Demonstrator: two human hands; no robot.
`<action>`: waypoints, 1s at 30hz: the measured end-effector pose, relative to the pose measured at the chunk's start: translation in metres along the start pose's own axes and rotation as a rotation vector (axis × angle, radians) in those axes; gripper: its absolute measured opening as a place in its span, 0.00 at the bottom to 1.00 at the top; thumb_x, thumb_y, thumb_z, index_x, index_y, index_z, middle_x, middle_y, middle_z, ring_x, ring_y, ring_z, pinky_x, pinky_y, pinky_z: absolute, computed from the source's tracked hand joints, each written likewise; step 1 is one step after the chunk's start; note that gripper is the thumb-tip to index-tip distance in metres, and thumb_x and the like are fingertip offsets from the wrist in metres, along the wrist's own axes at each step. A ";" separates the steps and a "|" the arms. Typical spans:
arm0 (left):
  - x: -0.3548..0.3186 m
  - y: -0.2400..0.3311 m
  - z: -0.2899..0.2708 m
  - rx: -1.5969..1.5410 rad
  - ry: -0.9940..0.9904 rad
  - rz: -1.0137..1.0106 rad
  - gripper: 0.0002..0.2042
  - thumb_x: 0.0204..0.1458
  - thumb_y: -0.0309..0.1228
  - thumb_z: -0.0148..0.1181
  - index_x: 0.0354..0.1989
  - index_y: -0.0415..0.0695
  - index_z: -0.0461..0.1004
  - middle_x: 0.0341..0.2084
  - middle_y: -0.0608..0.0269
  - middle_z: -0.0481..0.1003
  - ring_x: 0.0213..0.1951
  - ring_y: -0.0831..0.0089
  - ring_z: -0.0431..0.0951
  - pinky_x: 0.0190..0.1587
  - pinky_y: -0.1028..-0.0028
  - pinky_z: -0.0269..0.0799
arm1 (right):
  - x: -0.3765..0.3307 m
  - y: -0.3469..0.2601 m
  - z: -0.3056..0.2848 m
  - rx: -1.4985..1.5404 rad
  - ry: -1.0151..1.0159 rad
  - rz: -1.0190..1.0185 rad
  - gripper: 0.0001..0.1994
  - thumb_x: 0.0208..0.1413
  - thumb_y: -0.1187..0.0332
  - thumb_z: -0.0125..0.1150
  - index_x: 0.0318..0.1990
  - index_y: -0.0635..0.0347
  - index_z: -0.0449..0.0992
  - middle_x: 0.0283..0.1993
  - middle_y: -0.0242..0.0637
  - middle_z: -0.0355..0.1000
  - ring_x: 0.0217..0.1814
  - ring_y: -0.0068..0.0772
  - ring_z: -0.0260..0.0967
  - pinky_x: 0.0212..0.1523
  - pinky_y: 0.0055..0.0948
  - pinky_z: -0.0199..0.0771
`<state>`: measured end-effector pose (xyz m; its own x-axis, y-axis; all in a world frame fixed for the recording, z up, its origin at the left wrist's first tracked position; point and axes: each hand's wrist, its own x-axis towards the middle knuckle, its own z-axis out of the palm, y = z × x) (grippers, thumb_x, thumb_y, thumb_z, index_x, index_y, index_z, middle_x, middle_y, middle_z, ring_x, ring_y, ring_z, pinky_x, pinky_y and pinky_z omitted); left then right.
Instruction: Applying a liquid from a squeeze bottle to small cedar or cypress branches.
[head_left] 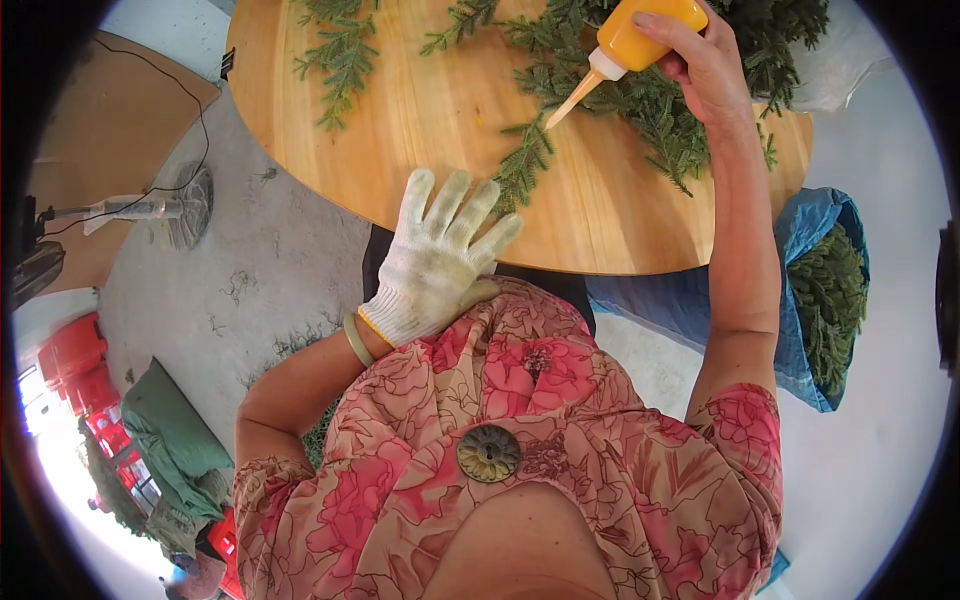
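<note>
My bare right hand [708,72] is wrapped round an orange squeeze bottle [645,32] with a white collar and a long pale nozzle. The bottle is tilted, and its nozzle tip points down at a green fir sprig [524,165] near the table's front edge; whether the two touch I cannot tell. My left hand [435,255], in a white knitted glove, is held at the table edge with its fingers spread and nothing in them. Its fingertips are close to the lower end of that sprig. More fir branches [660,125] lie behind the nozzle and under the bottle.
The round wooden table [430,110] carries another fir sprig [345,65] at its far left. A blue sack [825,300] filled with fir greenery stands at the right. On the floor to the left are a plastic-wrapped stand [190,207], a green sack [170,430] and red containers [75,365].
</note>
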<state>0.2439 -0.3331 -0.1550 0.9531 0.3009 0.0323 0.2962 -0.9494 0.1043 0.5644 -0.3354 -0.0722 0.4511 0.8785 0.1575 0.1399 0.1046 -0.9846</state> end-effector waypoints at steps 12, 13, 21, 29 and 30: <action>-0.001 -0.001 0.002 0.002 0.017 0.011 0.39 0.38 0.57 0.70 0.61 0.54 0.71 0.62 0.56 0.66 0.67 0.51 0.59 0.70 0.40 0.44 | 0.008 0.011 -0.008 0.076 0.024 -0.063 0.18 0.50 0.68 0.72 0.47 0.59 0.74 0.30 0.26 0.70 0.21 0.15 0.62 0.20 0.17 0.60; -0.001 -0.001 0.002 -0.006 0.027 0.011 0.39 0.37 0.56 0.71 0.60 0.54 0.71 0.62 0.56 0.67 0.66 0.51 0.59 0.69 0.40 0.45 | 0.008 0.009 -0.007 0.043 0.045 -0.041 0.18 0.50 0.68 0.72 0.47 0.59 0.74 0.31 0.26 0.71 0.22 0.15 0.63 0.20 0.17 0.60; 0.000 0.000 0.001 -0.008 0.036 0.015 0.39 0.36 0.56 0.72 0.59 0.53 0.72 0.61 0.56 0.67 0.66 0.51 0.60 0.69 0.41 0.46 | 0.007 0.003 -0.011 -0.005 0.059 0.005 0.18 0.51 0.69 0.72 0.47 0.60 0.73 0.32 0.27 0.71 0.22 0.15 0.63 0.19 0.18 0.60; 0.000 0.000 0.000 0.071 -0.064 -0.010 0.37 0.45 0.60 0.64 0.63 0.57 0.68 0.65 0.58 0.64 0.69 0.53 0.56 0.71 0.41 0.39 | 0.005 0.008 -0.011 0.016 0.095 -0.014 0.18 0.51 0.69 0.72 0.48 0.60 0.74 0.30 0.26 0.70 0.20 0.14 0.58 0.18 0.18 0.56; -0.001 0.000 0.001 0.075 -0.066 -0.012 0.37 0.45 0.60 0.63 0.63 0.57 0.68 0.65 0.58 0.64 0.70 0.53 0.56 0.71 0.41 0.39 | 0.005 0.008 -0.012 0.017 0.095 -0.015 0.18 0.51 0.69 0.72 0.48 0.60 0.74 0.30 0.26 0.70 0.20 0.14 0.58 0.18 0.18 0.56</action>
<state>0.2434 -0.3332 -0.1556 0.9508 0.3080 -0.0341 0.3090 -0.9506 0.0294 0.5778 -0.3357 -0.0782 0.5308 0.8286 0.1780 0.1328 0.1262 -0.9831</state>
